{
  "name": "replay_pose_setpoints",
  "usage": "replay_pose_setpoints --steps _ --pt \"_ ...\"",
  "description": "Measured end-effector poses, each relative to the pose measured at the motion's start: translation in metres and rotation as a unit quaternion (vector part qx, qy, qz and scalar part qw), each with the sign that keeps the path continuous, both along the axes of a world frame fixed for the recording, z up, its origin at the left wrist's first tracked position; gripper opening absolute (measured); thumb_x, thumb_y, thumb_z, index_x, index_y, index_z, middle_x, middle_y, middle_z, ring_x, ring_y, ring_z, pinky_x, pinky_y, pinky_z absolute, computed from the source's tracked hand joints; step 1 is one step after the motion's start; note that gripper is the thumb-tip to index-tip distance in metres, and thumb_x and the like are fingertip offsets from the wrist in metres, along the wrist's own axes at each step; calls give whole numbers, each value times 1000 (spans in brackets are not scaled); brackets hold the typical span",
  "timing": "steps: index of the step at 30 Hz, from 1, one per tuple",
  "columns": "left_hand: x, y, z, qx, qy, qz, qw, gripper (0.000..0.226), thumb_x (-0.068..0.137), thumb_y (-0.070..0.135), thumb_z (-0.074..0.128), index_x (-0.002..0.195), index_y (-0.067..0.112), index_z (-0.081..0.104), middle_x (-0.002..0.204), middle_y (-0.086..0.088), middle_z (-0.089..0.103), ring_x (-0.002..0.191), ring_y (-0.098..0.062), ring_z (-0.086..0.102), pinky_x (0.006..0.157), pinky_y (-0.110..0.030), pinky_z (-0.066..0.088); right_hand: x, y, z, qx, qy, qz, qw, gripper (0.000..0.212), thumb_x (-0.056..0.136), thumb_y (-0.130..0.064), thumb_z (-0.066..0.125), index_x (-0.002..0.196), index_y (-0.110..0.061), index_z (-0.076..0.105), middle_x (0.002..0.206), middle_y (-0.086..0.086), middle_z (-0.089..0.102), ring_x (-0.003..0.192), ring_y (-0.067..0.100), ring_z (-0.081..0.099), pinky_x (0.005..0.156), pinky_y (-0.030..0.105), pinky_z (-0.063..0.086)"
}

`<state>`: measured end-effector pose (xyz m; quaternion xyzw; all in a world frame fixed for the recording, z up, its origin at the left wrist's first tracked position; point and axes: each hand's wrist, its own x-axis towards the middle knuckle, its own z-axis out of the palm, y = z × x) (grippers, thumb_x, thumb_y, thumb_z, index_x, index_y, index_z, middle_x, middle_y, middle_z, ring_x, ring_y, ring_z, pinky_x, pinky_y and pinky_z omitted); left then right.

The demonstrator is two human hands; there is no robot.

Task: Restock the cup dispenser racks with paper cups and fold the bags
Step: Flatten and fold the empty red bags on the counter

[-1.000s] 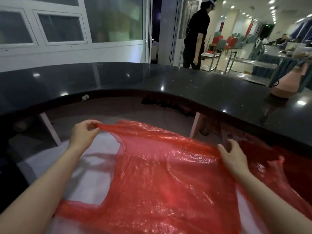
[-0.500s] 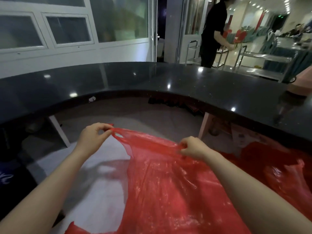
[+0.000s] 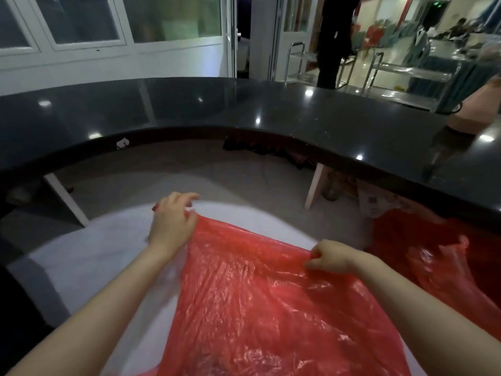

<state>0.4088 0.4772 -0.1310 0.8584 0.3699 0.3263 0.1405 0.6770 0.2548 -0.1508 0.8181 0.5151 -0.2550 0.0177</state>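
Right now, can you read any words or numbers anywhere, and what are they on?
None can be read.
Paper sheet under the counter: dark print, too blurred to read.
White sticker on the counter's edge: no letters can be made out.
Green sign far off in the hall: too small to read.
Red bag: no print.

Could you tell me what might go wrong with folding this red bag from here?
The red bag is thin and wrinkled, so the fold could set crooked. The left hand is blurred and its grip looks loose; that corner may slip. The right hand pinches the edge tightly, so a hard pull might tear it.
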Motion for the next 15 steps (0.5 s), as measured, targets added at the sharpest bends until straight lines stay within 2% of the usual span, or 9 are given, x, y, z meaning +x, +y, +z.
replay_pose_setpoints --steps 2,3,5,6,8,9,11,13,15 --pt "26 -23 -4 38 73 -146 986 37 85 37 47 106 16 69 107 -7 64 109 -30 56 99 -42 35 -1 0 -2 19 3 -9 1000 42 86 -51 59 63 -16 61 60 -2 53 63 17 51 58 27 36" --pt "38 -31 -8 26 144 -191 971 42 86 48 46 111 21 66 115 -2 63 121 -26 50 108 -48 26 -1 0 -3 26 3 -13 1000 46 86 -54 58 68 -12 65 61 0 54 61 18 51 58 28 37" --pt "58 -33 -19 -1 311 -207 928 49 84 65 46 116 31 59 119 7 59 131 -16 40 113 -56 0 2 -3 -3 33 -6 -19 999 54 84 -62 55 75 -10 66 65 3 56 63 19 53 60 30 39" --pt "64 -29 -25 -6 365 -200 909 48 83 68 45 108 31 59 110 7 62 124 -14 46 113 -57 -3 6 -7 -4 36 -17 -22 999 55 82 -66 53 76 -13 65 69 2 58 68 20 56 62 31 42" --pt "64 -18 -34 -16 387 -180 904 43 84 68 45 83 27 56 91 3 67 101 -18 60 112 -48 18 18 -18 -6 36 -51 -32 998 54 78 -73 51 78 -19 61 79 0 64 79 22 60 70 33 48" --pt "61 -9 -39 -14 374 -169 912 44 85 67 46 75 25 52 85 1 68 92 -21 62 100 -39 33 26 -25 -7 37 -72 -43 996 55 77 -75 51 78 -20 60 83 1 66 83 23 61 71 34 49" --pt "53 8 -47 7 376 -144 916 46 86 66 45 70 23 49 81 -3 69 85 -26 63 74 -32 38 43 -40 -9 35 -114 -66 991 56 77 -76 49 75 -20 57 89 3 68 89 25 63 69 33 47" --pt "47 25 -53 39 401 -110 909 44 88 64 43 76 23 53 85 -4 69 87 -27 64 76 -33 41 56 -52 -11 28 -140 -82 986 50 80 -72 49 71 -23 55 91 5 70 90 26 65 65 31 44" --pt "47 37 -57 59 424 -65 902 39 92 58 41 88 23 58 90 -3 70 90 -25 64 89 -35 40 63 -59 -11 30 -137 -106 985 44 84 -66 48 71 -25 59 90 4 71 90 25 66 65 30 45"
